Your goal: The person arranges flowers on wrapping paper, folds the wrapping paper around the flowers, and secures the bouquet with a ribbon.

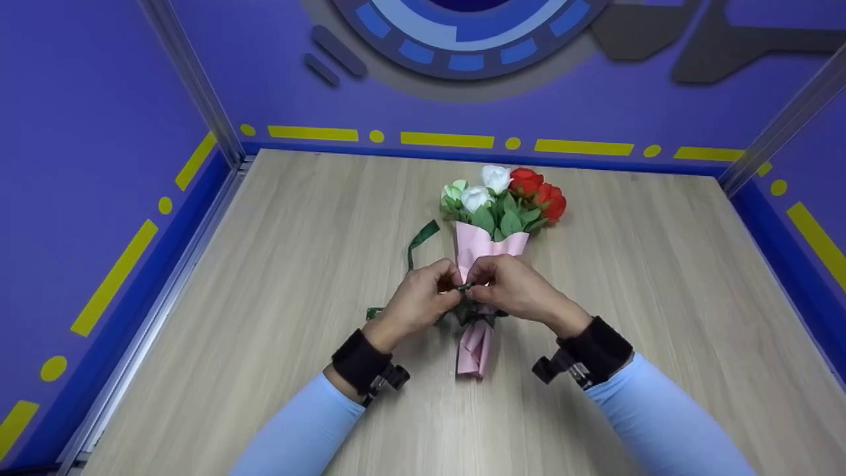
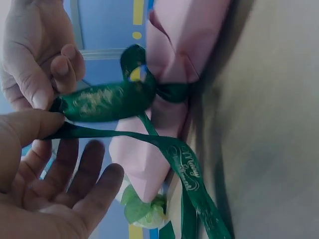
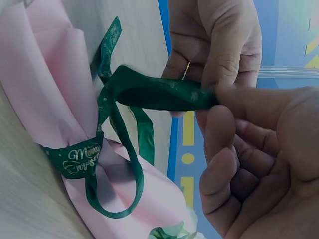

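A bouquet wrapped in pink paper (image 1: 474, 354) lies on the table, its white and red roses (image 1: 527, 181) pointing away from me. Green ribbon (image 3: 75, 160) with gold lettering is wrapped round the narrow part of the paper. Above that band, my left hand (image 1: 420, 297) pinches the ribbon between thumb and fingertips. My right hand (image 1: 519, 289) also pinches it, with the fingertips of both hands nearly meeting. In the left wrist view, a ribbon loop (image 2: 107, 102) stretches from the fingers to the wrap. One long ribbon tail (image 1: 423, 235) trails to the left of the bouquet.
The wood-grain table (image 1: 277, 264) extends on both sides of the bouquet. Blue panels (image 1: 264, 79) with yellow markings stand at its back, left and right, joined by metal posts (image 1: 198, 86). Black straps with small cameras (image 1: 396, 377) sit on both wrists.
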The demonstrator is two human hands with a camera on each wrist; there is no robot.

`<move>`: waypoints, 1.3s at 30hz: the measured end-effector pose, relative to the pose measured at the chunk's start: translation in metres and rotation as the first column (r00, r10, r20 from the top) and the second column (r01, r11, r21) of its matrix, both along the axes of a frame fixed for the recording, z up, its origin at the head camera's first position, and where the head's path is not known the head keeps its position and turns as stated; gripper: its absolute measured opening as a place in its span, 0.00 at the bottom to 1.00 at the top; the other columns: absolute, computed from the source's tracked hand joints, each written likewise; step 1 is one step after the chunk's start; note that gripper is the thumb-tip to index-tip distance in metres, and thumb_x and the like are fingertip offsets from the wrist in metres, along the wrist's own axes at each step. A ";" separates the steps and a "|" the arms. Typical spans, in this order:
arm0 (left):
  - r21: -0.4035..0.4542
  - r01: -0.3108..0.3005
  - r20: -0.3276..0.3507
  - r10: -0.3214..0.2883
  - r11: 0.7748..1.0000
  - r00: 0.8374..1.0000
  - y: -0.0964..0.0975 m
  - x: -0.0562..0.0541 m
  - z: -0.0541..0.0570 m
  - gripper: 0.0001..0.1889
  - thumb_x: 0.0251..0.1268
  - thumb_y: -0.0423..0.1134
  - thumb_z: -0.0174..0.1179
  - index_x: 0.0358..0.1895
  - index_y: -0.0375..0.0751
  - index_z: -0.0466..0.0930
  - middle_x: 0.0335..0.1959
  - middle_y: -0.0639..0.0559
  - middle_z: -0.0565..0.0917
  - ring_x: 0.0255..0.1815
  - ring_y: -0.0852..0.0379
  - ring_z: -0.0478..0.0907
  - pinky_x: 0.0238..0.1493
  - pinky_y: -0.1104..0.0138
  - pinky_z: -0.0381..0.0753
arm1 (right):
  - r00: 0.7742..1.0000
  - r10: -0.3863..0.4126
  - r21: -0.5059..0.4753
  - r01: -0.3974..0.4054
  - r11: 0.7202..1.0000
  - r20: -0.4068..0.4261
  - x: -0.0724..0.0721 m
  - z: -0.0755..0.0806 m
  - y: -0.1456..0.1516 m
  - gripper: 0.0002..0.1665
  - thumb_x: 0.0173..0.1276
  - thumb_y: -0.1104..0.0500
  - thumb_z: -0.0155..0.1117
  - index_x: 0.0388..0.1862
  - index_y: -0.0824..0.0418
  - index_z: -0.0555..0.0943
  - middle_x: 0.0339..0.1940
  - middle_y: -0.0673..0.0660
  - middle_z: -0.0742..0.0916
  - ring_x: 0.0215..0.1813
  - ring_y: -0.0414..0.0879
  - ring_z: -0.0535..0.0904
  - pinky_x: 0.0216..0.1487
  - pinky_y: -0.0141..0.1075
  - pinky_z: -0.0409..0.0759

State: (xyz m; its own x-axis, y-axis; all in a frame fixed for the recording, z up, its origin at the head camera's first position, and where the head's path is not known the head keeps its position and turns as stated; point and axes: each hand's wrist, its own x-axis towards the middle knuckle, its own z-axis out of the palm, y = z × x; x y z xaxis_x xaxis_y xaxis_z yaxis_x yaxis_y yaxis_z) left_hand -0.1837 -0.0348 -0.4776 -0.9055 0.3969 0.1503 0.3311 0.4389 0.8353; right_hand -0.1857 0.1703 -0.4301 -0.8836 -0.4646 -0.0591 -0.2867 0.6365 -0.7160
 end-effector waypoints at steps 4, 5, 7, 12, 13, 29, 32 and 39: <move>-0.081 0.044 -0.011 -0.045 0.996 0.999 -0.007 0.000 -0.004 0.06 0.66 0.31 0.67 0.38 0.45 0.80 0.32 0.59 0.80 0.35 0.63 0.76 0.38 0.69 0.75 | 1.000 0.002 0.000 -0.002 1.000 0.004 0.000 -0.003 0.003 0.02 0.66 0.64 0.70 0.37 0.59 0.86 0.28 0.48 0.84 0.30 0.41 0.77 0.30 0.32 0.74; -0.108 0.059 -0.005 -0.060 0.992 0.998 -0.009 0.000 -0.005 0.06 0.66 0.31 0.67 0.39 0.45 0.81 0.32 0.59 0.81 0.35 0.63 0.76 0.38 0.69 0.76 | 1.000 0.008 -0.004 -0.008 1.000 0.006 0.000 -0.003 0.004 0.02 0.66 0.64 0.70 0.37 0.60 0.86 0.27 0.49 0.84 0.30 0.41 0.77 0.29 0.31 0.73; -0.161 0.098 0.018 -0.096 0.982 0.995 -0.014 -0.001 -0.006 0.06 0.66 0.29 0.67 0.41 0.44 0.82 0.34 0.57 0.84 0.36 0.62 0.78 0.41 0.67 0.79 | 1.000 0.020 -0.017 -0.020 1.000 0.009 0.001 -0.004 0.006 0.02 0.66 0.64 0.69 0.37 0.61 0.86 0.27 0.48 0.83 0.29 0.41 0.77 0.28 0.31 0.73; -0.242 0.113 0.047 -0.105 0.964 0.993 -0.022 -0.006 -0.005 0.14 0.62 0.20 0.59 0.45 0.41 0.84 0.40 0.49 0.89 0.43 0.54 0.84 0.50 0.59 0.84 | 0.999 0.030 -0.045 -0.030 0.999 0.019 0.001 -0.006 0.010 0.04 0.65 0.66 0.65 0.38 0.64 0.84 0.27 0.49 0.83 0.29 0.41 0.77 0.28 0.30 0.72; -0.249 0.091 0.033 -0.085 0.964 0.996 -0.021 -0.008 -0.004 0.16 0.61 0.19 0.57 0.45 0.41 0.85 0.41 0.49 0.89 0.45 0.53 0.85 0.51 0.58 0.84 | 0.999 0.029 -0.045 -0.028 0.999 0.020 0.001 -0.006 0.011 0.05 0.64 0.66 0.64 0.38 0.64 0.84 0.27 0.49 0.83 0.30 0.41 0.77 0.29 0.30 0.73; -0.661 -0.009 -0.191 -0.157 0.751 0.969 -0.009 -0.030 -0.011 0.06 0.72 0.35 0.63 0.38 0.40 0.89 0.41 0.43 0.85 0.48 0.41 0.79 0.46 0.50 0.84 | 0.998 0.057 -0.036 -0.057 0.998 0.011 0.003 -0.010 0.018 0.03 0.68 0.64 0.66 0.38 0.60 0.86 0.26 0.48 0.82 0.30 0.41 0.77 0.29 0.31 0.74; -0.674 0.051 -0.123 -0.179 0.737 0.976 -0.009 -0.029 -0.012 0.07 0.73 0.35 0.62 0.48 0.41 0.85 0.48 0.44 0.85 0.52 0.41 0.79 0.51 0.47 0.82 | 0.999 0.047 -0.040 -0.046 0.998 0.019 0.003 -0.010 0.020 0.03 0.69 0.64 0.66 0.38 0.61 0.86 0.26 0.48 0.83 0.29 0.41 0.77 0.28 0.31 0.74; -0.715 -0.006 -0.146 -0.141 0.699 0.979 -0.011 -0.027 -0.008 0.06 0.70 0.37 0.63 0.40 0.47 0.90 0.45 0.46 0.85 0.51 0.43 0.78 0.52 0.45 0.76 | 0.999 0.037 -0.048 -0.036 0.998 0.015 0.003 -0.013 0.021 0.02 0.68 0.64 0.67 0.37 0.61 0.86 0.27 0.48 0.84 0.29 0.41 0.77 0.29 0.31 0.73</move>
